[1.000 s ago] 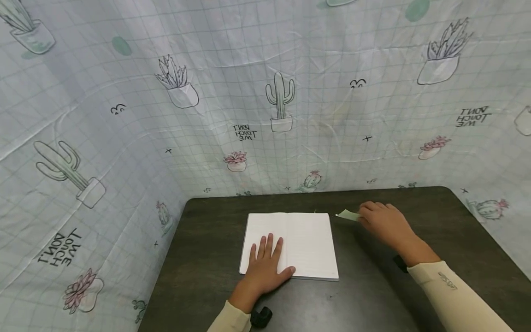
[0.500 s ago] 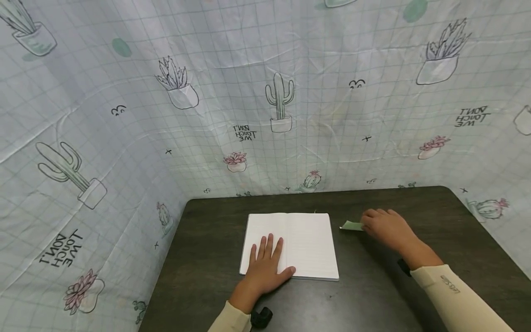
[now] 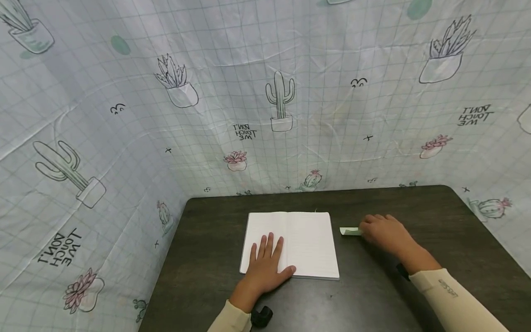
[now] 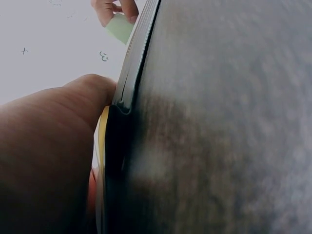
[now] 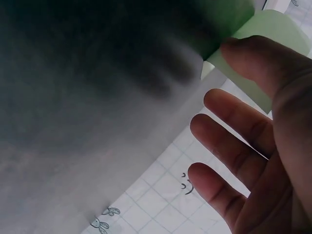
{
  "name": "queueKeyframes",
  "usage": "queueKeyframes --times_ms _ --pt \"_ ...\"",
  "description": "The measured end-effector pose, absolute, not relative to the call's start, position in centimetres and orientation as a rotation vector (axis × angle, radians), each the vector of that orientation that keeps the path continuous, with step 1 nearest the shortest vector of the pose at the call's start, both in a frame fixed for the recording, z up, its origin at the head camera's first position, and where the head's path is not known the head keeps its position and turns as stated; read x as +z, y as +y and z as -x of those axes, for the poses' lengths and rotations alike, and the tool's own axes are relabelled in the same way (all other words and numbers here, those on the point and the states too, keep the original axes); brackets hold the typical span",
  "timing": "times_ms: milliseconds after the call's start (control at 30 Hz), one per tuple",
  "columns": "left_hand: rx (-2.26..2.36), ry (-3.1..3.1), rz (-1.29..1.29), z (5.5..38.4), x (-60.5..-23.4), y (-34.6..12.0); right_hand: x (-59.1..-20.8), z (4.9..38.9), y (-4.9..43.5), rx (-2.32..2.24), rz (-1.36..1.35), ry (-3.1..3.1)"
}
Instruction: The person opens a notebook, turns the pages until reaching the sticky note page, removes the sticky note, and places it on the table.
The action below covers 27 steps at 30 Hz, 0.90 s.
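Observation:
An open notebook [image 3: 312, 244] with white lined pages lies on the dark table. My left hand [image 3: 264, 272] rests flat on its left page, fingers spread and thumb near the lower edge by the fold. To the right of the notebook, my right hand [image 3: 383, 234] pinches a small light green sticky note [image 3: 349, 231] just above the table. In the right wrist view the thumb presses on the sticky note [image 5: 275, 34], whose end curls; the other fingers [image 5: 229, 156] are apart from it. The left wrist view shows the notebook's page edges [image 4: 139, 48] up close.
The dark wooden table [image 3: 207, 240] has rounded far corners. A white grid-patterned cloth [image 3: 332, 92] printed with cacti hangs behind it and along both sides. A black strap [image 3: 261, 317] sits at the left wrist.
My right hand has come down and slightly nearer with the sticky note, which now lies more level. The left hand and notebook stay where they were.

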<state>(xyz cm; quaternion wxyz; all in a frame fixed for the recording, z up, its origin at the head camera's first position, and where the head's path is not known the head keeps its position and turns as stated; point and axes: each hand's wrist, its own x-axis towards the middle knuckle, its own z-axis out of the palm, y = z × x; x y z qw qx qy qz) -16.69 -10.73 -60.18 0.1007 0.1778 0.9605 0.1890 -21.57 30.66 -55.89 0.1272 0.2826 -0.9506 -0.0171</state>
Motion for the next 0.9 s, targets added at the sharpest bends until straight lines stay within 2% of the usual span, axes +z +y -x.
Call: queueKeyframes --times_ms 367,900 --pt "0.563 2.831 -0.519 16.8 -60.2 -10.6 -56.6 20.4 30.1 -0.08 -0.806 -2.851" --pt "0.553 2.842 -0.529 16.7 -60.2 -10.5 -57.4 18.6 27.8 0.165 -0.681 -3.103"
